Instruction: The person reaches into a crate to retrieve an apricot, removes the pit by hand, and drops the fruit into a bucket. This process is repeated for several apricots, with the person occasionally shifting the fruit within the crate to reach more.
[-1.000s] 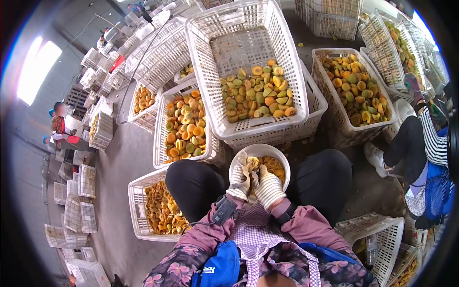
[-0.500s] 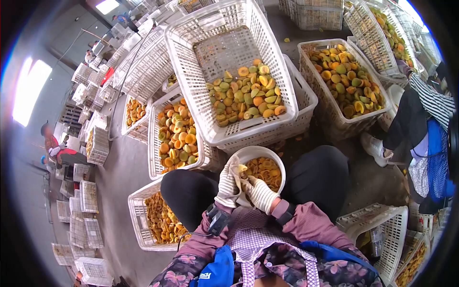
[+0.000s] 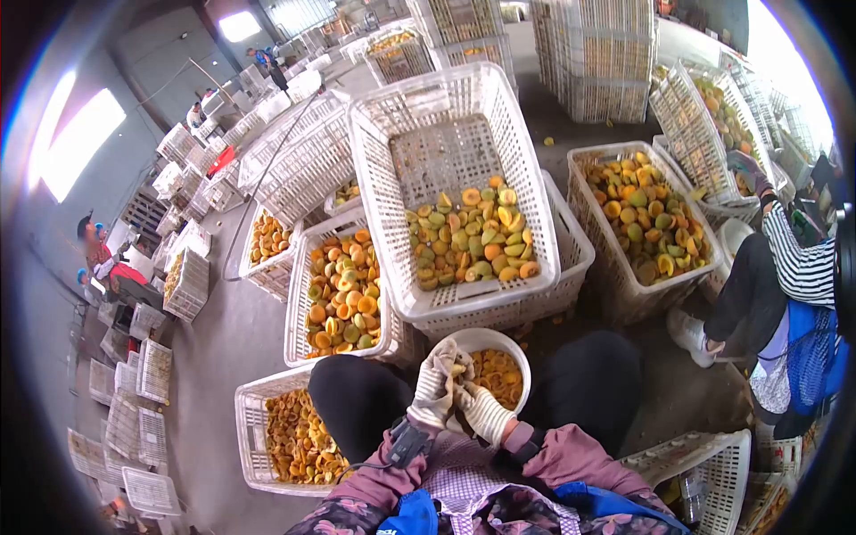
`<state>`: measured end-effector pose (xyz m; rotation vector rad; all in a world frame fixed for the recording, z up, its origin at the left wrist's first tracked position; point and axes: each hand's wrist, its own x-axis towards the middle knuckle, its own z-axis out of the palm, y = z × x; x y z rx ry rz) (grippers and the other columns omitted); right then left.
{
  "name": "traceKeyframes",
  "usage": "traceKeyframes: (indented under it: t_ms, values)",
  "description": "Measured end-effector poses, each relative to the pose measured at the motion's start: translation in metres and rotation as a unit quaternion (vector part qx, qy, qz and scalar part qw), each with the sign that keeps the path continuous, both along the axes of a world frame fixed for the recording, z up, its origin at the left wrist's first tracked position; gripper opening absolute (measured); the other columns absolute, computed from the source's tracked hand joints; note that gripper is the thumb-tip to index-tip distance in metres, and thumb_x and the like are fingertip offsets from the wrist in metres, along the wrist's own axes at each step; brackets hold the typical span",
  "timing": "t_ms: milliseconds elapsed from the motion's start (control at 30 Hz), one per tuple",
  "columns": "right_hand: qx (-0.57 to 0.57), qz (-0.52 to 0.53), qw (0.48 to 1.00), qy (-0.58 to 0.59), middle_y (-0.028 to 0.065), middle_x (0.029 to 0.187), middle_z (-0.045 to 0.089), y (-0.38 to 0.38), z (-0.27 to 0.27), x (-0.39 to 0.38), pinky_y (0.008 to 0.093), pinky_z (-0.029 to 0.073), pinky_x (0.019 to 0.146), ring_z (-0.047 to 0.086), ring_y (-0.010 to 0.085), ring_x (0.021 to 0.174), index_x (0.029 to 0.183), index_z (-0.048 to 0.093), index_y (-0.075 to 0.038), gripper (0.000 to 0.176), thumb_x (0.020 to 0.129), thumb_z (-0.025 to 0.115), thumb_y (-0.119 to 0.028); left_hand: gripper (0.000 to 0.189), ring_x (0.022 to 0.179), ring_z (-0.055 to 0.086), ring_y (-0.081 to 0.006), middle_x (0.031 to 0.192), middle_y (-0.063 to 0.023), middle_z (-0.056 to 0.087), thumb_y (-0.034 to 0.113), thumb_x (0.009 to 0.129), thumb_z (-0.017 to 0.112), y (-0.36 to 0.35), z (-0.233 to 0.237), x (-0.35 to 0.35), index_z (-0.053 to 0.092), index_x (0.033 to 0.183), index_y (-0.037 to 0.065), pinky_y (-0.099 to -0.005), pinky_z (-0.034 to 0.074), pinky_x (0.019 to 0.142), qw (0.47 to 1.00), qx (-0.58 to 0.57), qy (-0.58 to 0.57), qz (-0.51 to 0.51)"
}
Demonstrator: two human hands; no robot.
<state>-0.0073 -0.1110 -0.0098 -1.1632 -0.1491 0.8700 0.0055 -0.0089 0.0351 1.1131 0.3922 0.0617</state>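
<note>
My left hand (image 3: 436,385), in a white knit glove, is closed above the left rim of a white bucket (image 3: 524,358). Between its fingers and thumb shows a small pale yellow piece of fruit (image 3: 460,364), partly hidden. My right hand (image 3: 484,412), in a striped glove with brown-stained fingertips, is closed right against the left one; what its fingers hold, if anything, is hidden. Curled orange fruit pieces (image 3: 499,378) lie in the bucket, between my knees. Beyond it, a tilted white crate (image 3: 450,306) holds green and orange fruit halves (image 3: 473,236).
Crates of fruit halves stand at left (image 3: 343,294) and right (image 3: 646,214). By my left knee is a crate of curled pieces (image 3: 299,437). A person in a striped sleeve (image 3: 802,254) sits at right. Stacked crates (image 3: 596,62) rise at the back.
The view has tilted up, so the crates, bucket and hands sit lower in the picture. My hands stay together at the bucket, their fingers slightly shifted around the fruit piece.
</note>
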Motion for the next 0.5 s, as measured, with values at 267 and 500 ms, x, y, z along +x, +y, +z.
traceKeyframes:
  t_ms: [267, 500]
  values:
    - [0.014, 0.102, 0.994, 0.034, -0.0020, 0.058, 0.048, -0.017, 0.031, 0.000, 0.0255, 0.039, 0.043, 0.043, 0.0120, 0.044, 0.086, 0.057, -0.009, 0.035, 0.092, 0.047, -0.043, 0.023, 0.059, 0.053, -0.0108, 0.069, -0.0030, 0.058, 0.021, 0.090, 0.047, 0.027, 0.022, -0.005, 0.057, 0.081, 0.002, -0.0217, 0.044, 0.058, 0.951, 0.130, -0.113, -0.257]
    - [-0.090, 0.050, 0.971, 0.217, -0.0009, 0.052, 0.042, -0.005, 0.009, 0.004, 0.0310, 0.032, 0.035, 0.039, 0.0146, 0.037, 0.090, 0.054, -0.015, 0.023, 0.089, 0.049, -0.037, 0.059, 0.113, 0.050, -0.0270, 0.118, -0.0162, 0.054, 0.045, 0.092, 0.040, 0.094, 0.019, 0.034, 0.039, 0.123, -0.005, -0.0397, 0.039, 0.102, 0.803, -0.442, -0.252, 0.312]
